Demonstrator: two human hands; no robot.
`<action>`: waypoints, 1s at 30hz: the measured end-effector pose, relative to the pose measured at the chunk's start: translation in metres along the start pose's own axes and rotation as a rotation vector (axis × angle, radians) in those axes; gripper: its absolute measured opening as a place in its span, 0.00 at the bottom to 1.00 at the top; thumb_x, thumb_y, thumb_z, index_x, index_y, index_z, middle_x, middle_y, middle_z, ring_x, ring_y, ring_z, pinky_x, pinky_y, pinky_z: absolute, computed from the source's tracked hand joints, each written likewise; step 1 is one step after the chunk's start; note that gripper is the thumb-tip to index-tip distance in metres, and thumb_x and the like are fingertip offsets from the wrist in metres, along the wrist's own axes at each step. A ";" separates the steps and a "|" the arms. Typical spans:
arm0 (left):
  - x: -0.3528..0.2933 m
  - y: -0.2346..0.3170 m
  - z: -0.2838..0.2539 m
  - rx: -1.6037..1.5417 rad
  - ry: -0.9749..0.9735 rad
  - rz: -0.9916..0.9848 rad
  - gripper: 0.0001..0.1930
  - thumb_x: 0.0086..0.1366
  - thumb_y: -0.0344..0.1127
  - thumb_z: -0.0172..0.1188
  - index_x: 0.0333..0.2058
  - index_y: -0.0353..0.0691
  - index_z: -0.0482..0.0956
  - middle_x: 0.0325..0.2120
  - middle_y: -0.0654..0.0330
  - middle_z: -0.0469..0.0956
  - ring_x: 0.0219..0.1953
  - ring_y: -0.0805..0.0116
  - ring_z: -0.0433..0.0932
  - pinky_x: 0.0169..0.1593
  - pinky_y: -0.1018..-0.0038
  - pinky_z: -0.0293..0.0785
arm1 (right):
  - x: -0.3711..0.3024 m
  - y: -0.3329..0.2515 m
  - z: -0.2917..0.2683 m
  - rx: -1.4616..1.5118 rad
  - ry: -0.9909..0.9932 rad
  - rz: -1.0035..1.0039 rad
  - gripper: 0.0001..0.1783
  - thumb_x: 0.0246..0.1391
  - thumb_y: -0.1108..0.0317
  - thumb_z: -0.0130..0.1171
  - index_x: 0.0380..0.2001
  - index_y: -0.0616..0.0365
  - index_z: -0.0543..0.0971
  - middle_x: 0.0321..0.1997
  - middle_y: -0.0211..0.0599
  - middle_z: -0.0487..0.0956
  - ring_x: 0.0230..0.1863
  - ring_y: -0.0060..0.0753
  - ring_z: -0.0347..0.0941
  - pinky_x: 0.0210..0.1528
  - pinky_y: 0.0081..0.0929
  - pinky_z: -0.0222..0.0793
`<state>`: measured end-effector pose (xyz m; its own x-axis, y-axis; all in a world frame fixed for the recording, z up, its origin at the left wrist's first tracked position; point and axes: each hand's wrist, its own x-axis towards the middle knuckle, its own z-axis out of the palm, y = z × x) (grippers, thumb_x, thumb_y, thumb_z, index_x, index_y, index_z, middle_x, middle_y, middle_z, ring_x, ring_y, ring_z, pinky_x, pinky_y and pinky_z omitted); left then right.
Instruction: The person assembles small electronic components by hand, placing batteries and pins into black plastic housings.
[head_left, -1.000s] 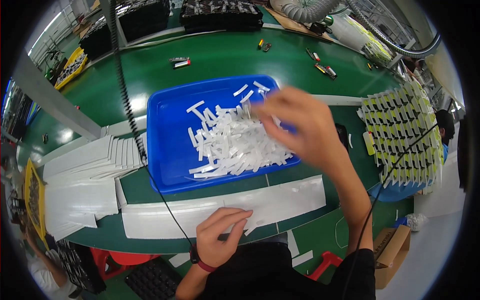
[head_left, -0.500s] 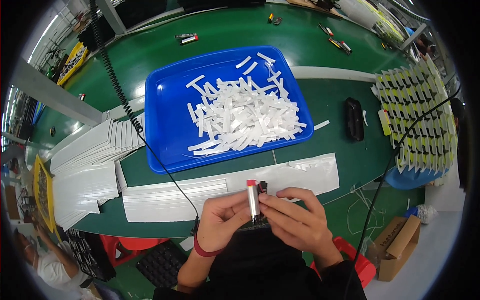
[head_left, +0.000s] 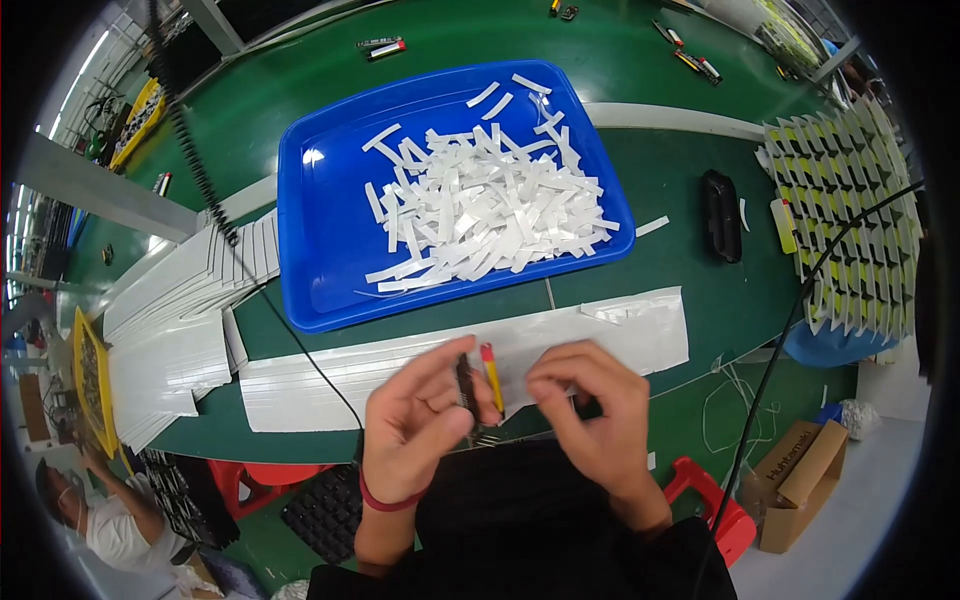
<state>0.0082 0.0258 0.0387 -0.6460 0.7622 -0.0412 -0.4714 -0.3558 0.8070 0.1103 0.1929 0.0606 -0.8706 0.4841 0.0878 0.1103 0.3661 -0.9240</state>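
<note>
My left hand (head_left: 415, 425) holds a small dark part (head_left: 465, 380) together with a thin yellow stick with a red tip (head_left: 491, 375), just above my lap. My right hand (head_left: 590, 405) hovers close to the right of them, fingertips pinched together, and I can make out nothing between them. Both hands are over the near edge of a long white sheet (head_left: 330, 375) lying on the green table. Beyond it stands a blue tray (head_left: 320, 240) holding a heap of white strips (head_left: 480, 215).
Stacks of white sheets (head_left: 180, 320) lie at the left. A black oblong object (head_left: 722, 215) and a rack of white and yellow pieces (head_left: 850, 220) are at the right. A coiled black cable (head_left: 215, 190) crosses the table. A cardboard box (head_left: 795, 480) and red stool (head_left: 705, 495) stand below; another person (head_left: 95, 515) is at lower left.
My right hand came back from the blue tray to join the left hand over the white sheet. It has since let go of the stick and drawn slightly to the right.
</note>
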 end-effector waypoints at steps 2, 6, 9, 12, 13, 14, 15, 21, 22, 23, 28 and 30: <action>0.001 0.004 -0.001 -0.103 0.100 0.028 0.31 0.64 0.26 0.54 0.64 0.27 0.56 0.42 0.49 0.76 0.40 0.63 0.79 0.49 0.69 0.75 | 0.005 0.003 0.000 -0.108 0.132 -0.103 0.07 0.46 0.78 0.67 0.30 0.63 0.81 0.32 0.37 0.79 0.31 0.35 0.75 0.32 0.26 0.71; 0.002 0.004 -0.006 -0.179 0.239 0.079 0.32 0.68 0.29 0.50 0.67 0.30 0.49 0.46 0.47 0.74 0.43 0.61 0.80 0.50 0.68 0.76 | 0.014 0.009 0.010 -0.236 0.083 -0.295 0.06 0.46 0.78 0.67 0.30 0.63 0.81 0.33 0.36 0.79 0.32 0.32 0.74 0.32 0.26 0.69; 0.003 0.001 -0.009 -0.180 0.281 0.088 0.31 0.69 0.29 0.50 0.67 0.31 0.49 0.47 0.47 0.74 0.46 0.61 0.79 0.51 0.67 0.77 | 0.017 0.009 0.026 -0.336 -0.117 -0.367 0.12 0.45 0.73 0.67 0.36 0.61 0.80 0.35 0.35 0.75 0.36 0.37 0.72 0.36 0.30 0.71; 0.003 -0.001 -0.010 -0.183 0.310 0.097 0.30 0.69 0.28 0.49 0.67 0.32 0.50 0.48 0.47 0.73 0.48 0.60 0.79 0.53 0.66 0.77 | 0.019 0.011 0.038 -0.385 -0.197 -0.386 0.14 0.45 0.71 0.67 0.37 0.61 0.79 0.37 0.34 0.73 0.37 0.37 0.71 0.38 0.31 0.70; 0.003 -0.001 -0.010 -0.187 0.327 0.097 0.30 0.69 0.28 0.49 0.67 0.32 0.50 0.49 0.47 0.73 0.48 0.60 0.78 0.53 0.66 0.76 | 0.021 0.013 0.040 -0.358 -0.223 -0.414 0.13 0.45 0.71 0.67 0.36 0.60 0.78 0.36 0.35 0.73 0.37 0.37 0.70 0.38 0.31 0.70; 0.004 -0.001 -0.010 -0.190 0.339 0.103 0.30 0.69 0.28 0.49 0.67 0.32 0.50 0.49 0.47 0.73 0.48 0.60 0.78 0.53 0.66 0.76 | 0.022 0.014 0.042 -0.332 -0.249 -0.441 0.12 0.45 0.71 0.67 0.34 0.60 0.78 0.36 0.35 0.73 0.37 0.38 0.70 0.38 0.31 0.70; 0.006 -0.001 -0.011 -0.190 0.349 0.105 0.30 0.69 0.28 0.49 0.67 0.32 0.50 0.49 0.47 0.73 0.48 0.59 0.78 0.54 0.65 0.76 | 0.025 0.014 0.042 -0.329 -0.262 -0.444 0.12 0.45 0.71 0.67 0.34 0.60 0.78 0.36 0.35 0.73 0.37 0.38 0.70 0.38 0.31 0.70; 0.005 -0.001 -0.017 -0.244 0.338 0.110 0.31 0.69 0.27 0.49 0.67 0.33 0.48 0.50 0.46 0.73 0.49 0.57 0.78 0.54 0.63 0.75 | 0.038 0.002 0.041 -0.332 -0.345 -0.324 0.11 0.45 0.72 0.67 0.32 0.59 0.76 0.37 0.35 0.73 0.37 0.40 0.70 0.37 0.32 0.69; 0.005 -0.001 -0.017 -0.258 0.320 0.110 0.31 0.69 0.27 0.49 0.67 0.33 0.48 0.50 0.46 0.73 0.49 0.56 0.78 0.55 0.62 0.75 | 0.039 0.001 0.040 -0.327 -0.358 -0.309 0.11 0.45 0.72 0.67 0.32 0.59 0.76 0.37 0.35 0.74 0.37 0.40 0.71 0.37 0.32 0.69; 0.004 0.000 -0.017 -0.271 0.300 0.111 0.30 0.69 0.26 0.48 0.67 0.33 0.48 0.50 0.46 0.72 0.50 0.56 0.78 0.55 0.61 0.75 | 0.040 0.001 0.040 -0.322 -0.369 -0.294 0.11 0.45 0.73 0.67 0.32 0.59 0.75 0.37 0.35 0.74 0.37 0.40 0.71 0.37 0.33 0.69; 0.003 -0.001 -0.016 -0.254 0.289 0.094 0.30 0.69 0.26 0.48 0.67 0.33 0.49 0.51 0.45 0.72 0.52 0.54 0.77 0.55 0.60 0.75 | 0.041 0.010 0.034 -0.192 -0.382 -0.260 0.10 0.46 0.74 0.67 0.32 0.59 0.75 0.34 0.35 0.75 0.33 0.38 0.71 0.36 0.29 0.68; 0.000 -0.001 -0.018 -0.236 0.287 0.091 0.30 0.69 0.26 0.48 0.67 0.33 0.50 0.51 0.44 0.73 0.52 0.53 0.77 0.55 0.60 0.75 | 0.038 0.016 0.030 -0.105 -0.376 -0.232 0.10 0.47 0.76 0.66 0.32 0.58 0.75 0.33 0.33 0.76 0.31 0.34 0.71 0.35 0.27 0.68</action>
<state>-0.0021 0.0170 0.0274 -0.8174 0.5516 -0.1659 -0.5083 -0.5553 0.6582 0.0642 0.1931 0.0382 -0.9895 0.0642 0.1291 -0.0774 0.5192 -0.8512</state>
